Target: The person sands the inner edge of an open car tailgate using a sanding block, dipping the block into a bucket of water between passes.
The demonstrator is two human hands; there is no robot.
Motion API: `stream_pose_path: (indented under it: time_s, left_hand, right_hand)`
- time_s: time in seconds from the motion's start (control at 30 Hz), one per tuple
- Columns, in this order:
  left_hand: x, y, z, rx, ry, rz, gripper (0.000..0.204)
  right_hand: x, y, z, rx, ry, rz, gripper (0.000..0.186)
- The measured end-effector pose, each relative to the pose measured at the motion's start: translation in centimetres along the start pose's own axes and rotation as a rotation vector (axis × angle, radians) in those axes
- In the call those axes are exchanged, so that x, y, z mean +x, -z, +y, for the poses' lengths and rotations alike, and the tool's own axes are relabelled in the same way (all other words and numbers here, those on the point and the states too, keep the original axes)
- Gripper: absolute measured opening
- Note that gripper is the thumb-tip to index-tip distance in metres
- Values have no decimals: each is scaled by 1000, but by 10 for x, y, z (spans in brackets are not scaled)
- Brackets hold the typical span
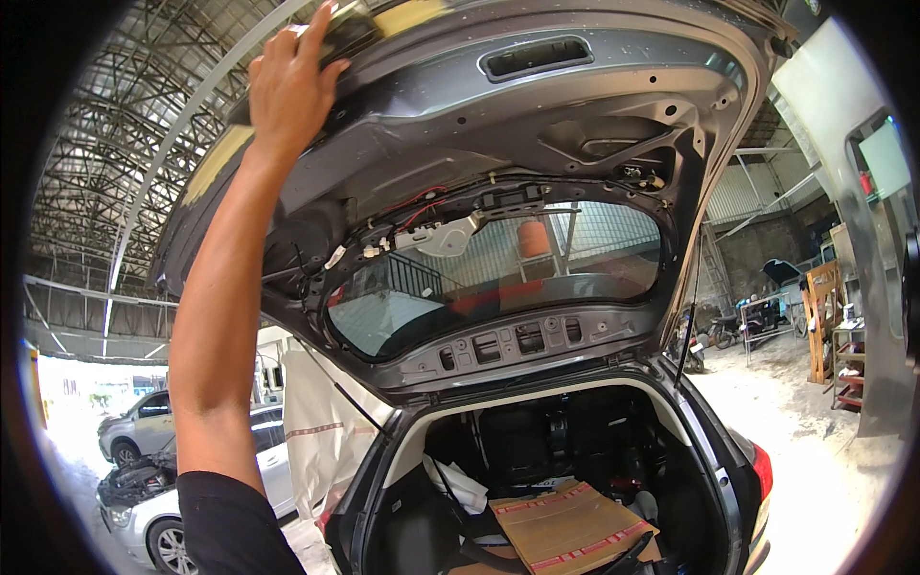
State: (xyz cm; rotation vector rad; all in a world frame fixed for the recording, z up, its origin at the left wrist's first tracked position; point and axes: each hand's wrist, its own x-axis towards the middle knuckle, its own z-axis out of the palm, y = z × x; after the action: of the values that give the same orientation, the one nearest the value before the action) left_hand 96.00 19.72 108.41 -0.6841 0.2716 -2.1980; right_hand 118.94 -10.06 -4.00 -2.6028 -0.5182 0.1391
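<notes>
My left hand (295, 81) is raised high at the upper left, against the outer edge of a car's lifted grey tailgate (412, 91). Its back faces me, the fingers bend over at the top and the thumb points right. A dark, block-like thing (351, 34) lies between finger and thumb; its kind is not clear, and the fingertips are partly cut off. Yellowish patches (218, 165) mark the tailgate's edge on both sides of the hand. My right hand is out of view.
Below the tailgate, the open boot holds flattened cardboard (575, 525). Two struts (359, 407) hold the lid at its sides. Loose wires (422, 199) run above the rear window (498, 273). A silver car (153, 513) stands left; a shelf trolley (849, 364) stands right.
</notes>
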Motion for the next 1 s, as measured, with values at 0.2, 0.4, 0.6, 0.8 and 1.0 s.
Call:
stream_pose_path:
  time_s: [0.2,0.4,0.6,0.8,1.0]
  left_hand:
    - [93,-1,116,-209,-128,148,68]
    - [-9,4,-22,5,-83,8,70]
    - [56,-6,68,-25,-95,32,55]
    - [7,38,9,-140,-7,-69,76]
    - [57,11,73,-156,-77,29,76]
  right_hand:
    - [3,-24,18,18,17,9,56]
    - [11,-33,35,43,4,36,55]
    - [4,-27,46,6,3,18,55]
    - [0,-24,58,5,-28,32,55]
    - [6,-34,59,17,-28,57,55]
